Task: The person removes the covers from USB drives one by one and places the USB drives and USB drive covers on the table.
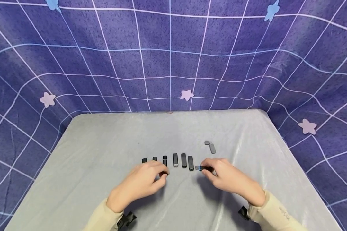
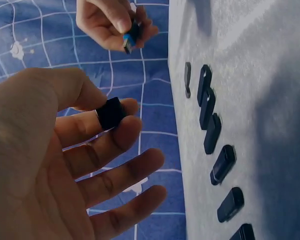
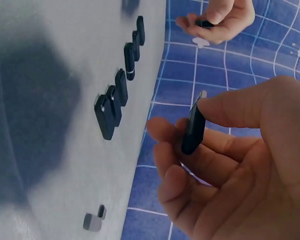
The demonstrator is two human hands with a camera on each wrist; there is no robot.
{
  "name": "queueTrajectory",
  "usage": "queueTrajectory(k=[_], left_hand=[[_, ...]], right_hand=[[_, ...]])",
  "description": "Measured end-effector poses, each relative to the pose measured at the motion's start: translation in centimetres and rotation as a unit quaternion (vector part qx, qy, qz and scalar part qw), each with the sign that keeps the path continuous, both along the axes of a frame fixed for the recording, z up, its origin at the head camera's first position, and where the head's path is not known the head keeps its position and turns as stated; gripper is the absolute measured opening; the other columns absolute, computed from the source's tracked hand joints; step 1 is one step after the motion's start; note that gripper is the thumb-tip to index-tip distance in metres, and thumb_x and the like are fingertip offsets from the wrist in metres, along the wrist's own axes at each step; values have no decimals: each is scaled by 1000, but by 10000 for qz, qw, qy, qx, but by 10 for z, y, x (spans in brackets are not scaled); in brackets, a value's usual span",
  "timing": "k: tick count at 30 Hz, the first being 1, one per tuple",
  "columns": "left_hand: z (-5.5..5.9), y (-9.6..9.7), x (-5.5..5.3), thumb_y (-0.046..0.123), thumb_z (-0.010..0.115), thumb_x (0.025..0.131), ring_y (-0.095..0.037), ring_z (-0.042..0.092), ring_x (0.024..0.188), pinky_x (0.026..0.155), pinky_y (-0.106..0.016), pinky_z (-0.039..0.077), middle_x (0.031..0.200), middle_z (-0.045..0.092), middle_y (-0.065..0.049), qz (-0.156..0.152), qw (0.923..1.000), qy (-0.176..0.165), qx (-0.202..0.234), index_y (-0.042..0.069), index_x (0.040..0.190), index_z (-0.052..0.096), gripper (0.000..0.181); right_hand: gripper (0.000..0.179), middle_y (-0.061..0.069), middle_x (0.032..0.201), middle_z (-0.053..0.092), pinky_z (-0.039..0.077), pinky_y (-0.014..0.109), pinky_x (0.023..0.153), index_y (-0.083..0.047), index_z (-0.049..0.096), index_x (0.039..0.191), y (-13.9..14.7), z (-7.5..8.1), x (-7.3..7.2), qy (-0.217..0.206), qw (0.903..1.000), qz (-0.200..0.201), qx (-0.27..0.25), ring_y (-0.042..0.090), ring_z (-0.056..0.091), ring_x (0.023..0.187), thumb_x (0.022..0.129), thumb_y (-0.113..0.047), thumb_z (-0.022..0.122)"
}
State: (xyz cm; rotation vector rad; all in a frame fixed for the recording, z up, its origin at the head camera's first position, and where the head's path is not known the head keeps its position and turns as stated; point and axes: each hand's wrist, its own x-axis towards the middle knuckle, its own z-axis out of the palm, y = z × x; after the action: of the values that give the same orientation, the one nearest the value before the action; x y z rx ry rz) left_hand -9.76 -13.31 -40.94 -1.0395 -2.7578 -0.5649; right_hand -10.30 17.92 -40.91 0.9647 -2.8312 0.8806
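My right hand [image 1: 228, 178] pinches a black USB flash drive [image 3: 193, 131] between thumb and fingers. Its metal plug with a blue insert is bare and points left in the head view. Between the thumb and index finger of my left hand [image 1: 144, 179] is a small black cap [image 2: 110, 114]; the other fingers are spread. Both hands are raised over the near side of the table, apart from each other. Beyond them several black flash drives [image 1: 183, 160] lie in a row, the leftmost ones partly hidden by my left hand.
A grey flash drive [image 1: 212, 148] lies past my right hand, with a small grey cap [image 1: 206, 142] at its upper left end. A grey cloth covers the table [image 1: 118, 134]. Purple-blue gridded fabric [image 1: 156, 64] hangs around its back and sides.
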Motion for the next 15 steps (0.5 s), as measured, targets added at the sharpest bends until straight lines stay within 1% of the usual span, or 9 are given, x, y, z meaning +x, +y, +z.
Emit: queueTrajectory(k=[4,7,9,11,15], left_hand=[[0,4,0,21,70,88,-6,65,89,76,-32,56,100,72,13,38,9999,-85,-57,24,102,73,15],[-1,5,-2,21,73,89,-9,69,96,81,-35,58,105,74,10,9,10000,6,-81,21,110,73,21],[0,6,-3,22,74,91,-11,70,97,82,-35,58,106,75,8,-41,9999,97,-99,19,115,73,25],[0,6,-5,22,75,92,-12,70,100,85,-36,59,108,75,6,-105,9997,184,-101,17,118,74,27],[1,8,-8,21,74,95,-12,69,102,88,-35,58,109,74,8,-191,9993,296,-118,20,115,75,20]], right_hand=[[11,-4,96,72,59,31,80,-8,74,103,-3,0,0,67,9998,-203,-12,9,67,87,94,-13,69],[15,-2,95,67,56,30,76,-7,76,104,-4,0,-1,235,9990,-371,35,11,61,83,92,-15,73],[16,-2,93,64,54,28,72,-6,77,104,-4,0,-1,320,9985,-444,44,11,57,80,91,-15,75],[15,-2,91,64,53,27,70,-6,77,103,-4,1,-2,370,9982,-477,-1,11,56,79,90,-14,75],[15,0,92,67,55,26,70,-6,78,104,-4,1,-2,401,9980,-491,-59,10,59,78,91,-13,76]])
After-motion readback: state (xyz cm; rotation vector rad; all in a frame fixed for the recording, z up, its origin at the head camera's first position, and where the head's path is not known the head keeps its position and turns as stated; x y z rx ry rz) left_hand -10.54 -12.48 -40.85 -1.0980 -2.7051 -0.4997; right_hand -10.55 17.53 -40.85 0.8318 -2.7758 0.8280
